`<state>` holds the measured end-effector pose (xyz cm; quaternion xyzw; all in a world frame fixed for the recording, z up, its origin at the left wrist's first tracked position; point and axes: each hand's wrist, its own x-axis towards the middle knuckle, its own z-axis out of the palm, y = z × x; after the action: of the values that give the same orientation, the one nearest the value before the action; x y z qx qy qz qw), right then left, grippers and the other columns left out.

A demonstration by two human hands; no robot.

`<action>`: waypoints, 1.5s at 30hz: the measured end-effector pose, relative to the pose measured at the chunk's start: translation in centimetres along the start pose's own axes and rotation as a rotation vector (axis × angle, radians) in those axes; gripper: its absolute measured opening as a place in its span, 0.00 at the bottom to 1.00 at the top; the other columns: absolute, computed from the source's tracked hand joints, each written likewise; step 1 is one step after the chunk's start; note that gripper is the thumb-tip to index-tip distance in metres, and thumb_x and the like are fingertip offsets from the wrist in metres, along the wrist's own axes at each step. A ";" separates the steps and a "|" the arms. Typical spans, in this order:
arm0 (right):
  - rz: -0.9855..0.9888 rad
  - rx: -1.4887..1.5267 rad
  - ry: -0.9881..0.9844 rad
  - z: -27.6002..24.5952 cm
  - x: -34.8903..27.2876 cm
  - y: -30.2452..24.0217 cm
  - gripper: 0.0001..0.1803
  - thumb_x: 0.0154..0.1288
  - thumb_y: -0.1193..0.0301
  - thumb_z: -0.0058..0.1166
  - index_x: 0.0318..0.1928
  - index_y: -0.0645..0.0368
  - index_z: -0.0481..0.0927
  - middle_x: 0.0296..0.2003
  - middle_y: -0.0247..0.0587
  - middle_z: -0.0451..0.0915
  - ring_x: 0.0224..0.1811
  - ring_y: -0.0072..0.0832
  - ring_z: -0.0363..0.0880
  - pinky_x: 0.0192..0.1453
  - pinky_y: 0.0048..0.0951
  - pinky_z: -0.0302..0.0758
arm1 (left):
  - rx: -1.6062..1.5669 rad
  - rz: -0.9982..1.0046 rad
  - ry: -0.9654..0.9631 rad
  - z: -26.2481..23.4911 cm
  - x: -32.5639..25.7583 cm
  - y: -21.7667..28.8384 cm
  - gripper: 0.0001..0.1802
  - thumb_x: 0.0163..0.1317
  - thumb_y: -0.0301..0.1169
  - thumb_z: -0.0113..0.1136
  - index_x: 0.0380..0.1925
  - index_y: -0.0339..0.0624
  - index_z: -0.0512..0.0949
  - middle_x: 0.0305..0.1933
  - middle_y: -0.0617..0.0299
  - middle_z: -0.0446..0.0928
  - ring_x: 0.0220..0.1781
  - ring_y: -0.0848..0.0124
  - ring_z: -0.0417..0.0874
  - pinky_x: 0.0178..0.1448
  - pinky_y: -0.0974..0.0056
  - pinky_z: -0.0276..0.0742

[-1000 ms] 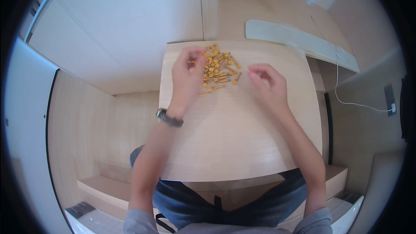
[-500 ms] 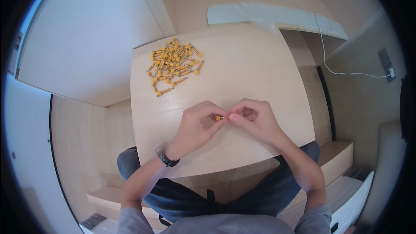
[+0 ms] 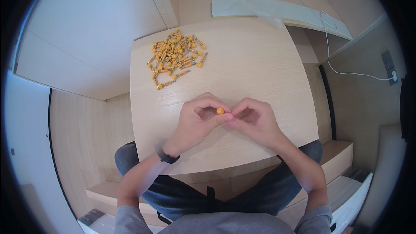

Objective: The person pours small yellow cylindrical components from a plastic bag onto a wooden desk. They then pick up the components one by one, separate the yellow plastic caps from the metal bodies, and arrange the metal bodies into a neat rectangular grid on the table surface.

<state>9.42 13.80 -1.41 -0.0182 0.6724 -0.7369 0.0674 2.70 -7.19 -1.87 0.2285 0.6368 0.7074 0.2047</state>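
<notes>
A small furniture cam-lock fitting [image 3: 220, 110] is between my hands over the near half of the table, its round yellow end showing. My left hand [image 3: 199, 115] is closed around it, thumb and fingers pinching just behind the yellow end. Pressed against those fingertips, my right hand [image 3: 255, 119] is closed too, thumb against index finger. Whatever part it pinches is hidden by the fingers. Many similar yellow-and-metal cam-lock fittings [image 3: 175, 54] lie in a loose pile at the table's far left, apart from both hands.
The pale wooden table [image 3: 242, 65] has a rounded near edge close to my lap. Behind it lies a long pale board [image 3: 303, 15] with clear plastic film [image 3: 262, 8]. A white cable [image 3: 328, 56] runs to a wall socket [image 3: 389, 67] at the right. A white panel [image 3: 86, 34] stands left.
The held fitting has turned, so its yellow end now faces up and its metal shaft no longer shows. My fingertips have drawn closer together. The view has shifted slightly.
</notes>
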 end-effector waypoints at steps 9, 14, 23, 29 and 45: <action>-0.231 -0.425 0.069 -0.2 -0.7 -2.4 0.08 0.68 0.73 0.75 0.40 0.59 0.87 0.34 0.36 0.86 0.34 0.21 0.86 0.36 0.24 0.79 | 0.607 0.148 0.135 0.4 -0.7 1.6 0.10 0.57 0.30 0.86 0.33 0.41 0.91 0.32 0.61 0.90 0.36 0.71 0.90 0.42 0.66 0.86; -0.265 -0.595 0.061 0.5 -0.8 -1.2 0.10 0.71 0.69 0.74 0.37 0.60 0.86 0.29 0.38 0.85 0.30 0.25 0.85 0.36 0.27 0.80 | 0.828 0.366 0.004 0.6 -0.9 0.6 0.08 0.62 0.28 0.81 0.38 0.39 0.90 0.34 0.54 0.88 0.29 0.65 0.89 0.36 0.62 0.85; -0.181 -0.406 0.054 -1.4 0.1 -1.4 0.07 0.75 0.72 0.69 0.45 0.62 0.85 0.35 0.40 0.87 0.34 0.27 0.87 0.41 0.29 0.84 | 0.666 0.243 0.074 0.9 -0.3 0.9 0.07 0.68 0.28 0.77 0.42 0.39 0.92 0.34 0.55 0.89 0.26 0.66 0.84 0.33 0.63 0.81; 0.009 -0.300 0.002 -1.7 0.0 -2.2 0.09 0.76 0.73 0.68 0.49 0.63 0.83 0.38 0.39 0.87 0.41 0.27 0.89 0.49 0.29 0.88 | 0.688 0.291 0.064 0.5 -0.4 0.6 0.06 0.68 0.28 0.77 0.42 0.38 0.92 0.33 0.55 0.87 0.26 0.66 0.83 0.33 0.63 0.79; -0.227 -0.378 0.017 -1.8 0.1 -2.0 0.07 0.70 0.83 0.68 0.46 0.63 0.85 0.45 0.42 0.86 0.47 0.32 0.90 0.59 0.33 0.91 | 0.672 0.194 0.032 0.9 -0.1 0.6 0.05 0.68 0.28 0.76 0.39 0.38 0.90 0.37 0.55 0.88 0.37 0.60 0.89 0.42 0.61 0.84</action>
<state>8.93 15.72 0.38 -0.0999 0.7928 -0.6007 -0.0263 3.33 -6.63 -1.26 0.3314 0.8126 0.4777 0.0398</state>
